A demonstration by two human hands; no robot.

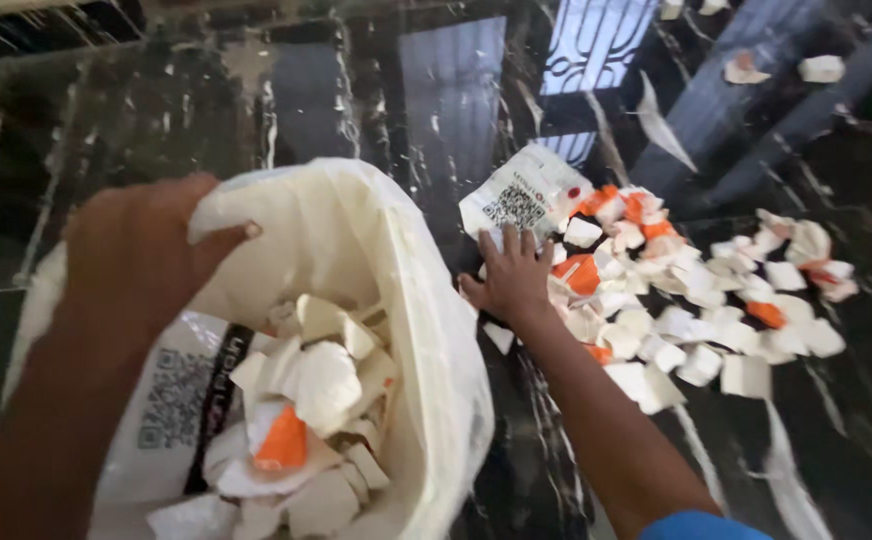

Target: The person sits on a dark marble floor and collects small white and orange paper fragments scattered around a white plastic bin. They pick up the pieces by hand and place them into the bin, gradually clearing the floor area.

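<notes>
Scraps (696, 300): white and orange pieces we see heaped on the dark floor (836, 450).
Bag (396, 260): partly filled.
Left hand (146, 250): pinching the rim.
Right hand (511, 275): flat, fingers spread, empty.
Left: most of the heap.

Dim scene, window glare on glossy floor (436, 110), slight motion blur

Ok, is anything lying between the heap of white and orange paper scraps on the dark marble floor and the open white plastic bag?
Nothing visible does. The right hand rests on the near edge of the heap of white and orange paper scraps, the left hand holds the white plastic bag's rim open, and only bare dark marble floor separates them.
</notes>
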